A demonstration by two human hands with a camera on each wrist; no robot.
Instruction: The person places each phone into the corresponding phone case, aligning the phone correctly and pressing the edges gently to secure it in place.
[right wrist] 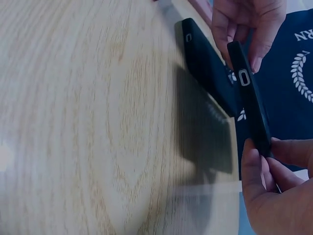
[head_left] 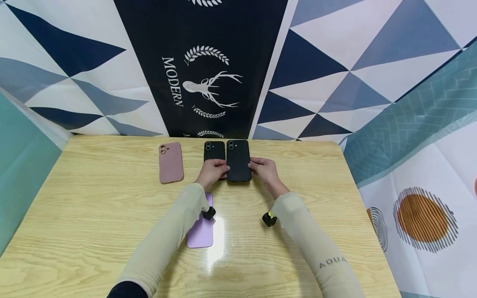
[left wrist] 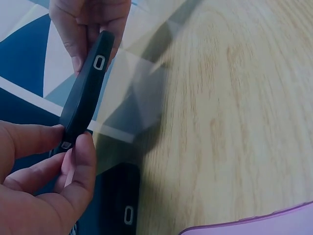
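Both hands hold a black phone case [head_left: 239, 160] by its opposite long edges, its camera end toward the wall. My left hand [head_left: 213, 173] pinches the left edge between thumb and fingers, and my right hand [head_left: 265, 171] pinches the right edge. In the right wrist view the held case [right wrist: 250, 98] hangs above the table, with a shadow below. A second black phone case [head_left: 214, 150] lies just left of it, partly hidden by my left hand. Beneath my left forearm a purple phone case [head_left: 201, 234] is partly covered.
On the wooden table [head_left: 305, 174], a pink phone case [head_left: 171, 162] lies at the back left. The patterned wall covering [head_left: 208, 37] rises behind the table's back edge. Black wrist cameras [head_left: 269, 219] hang below both sleeves.
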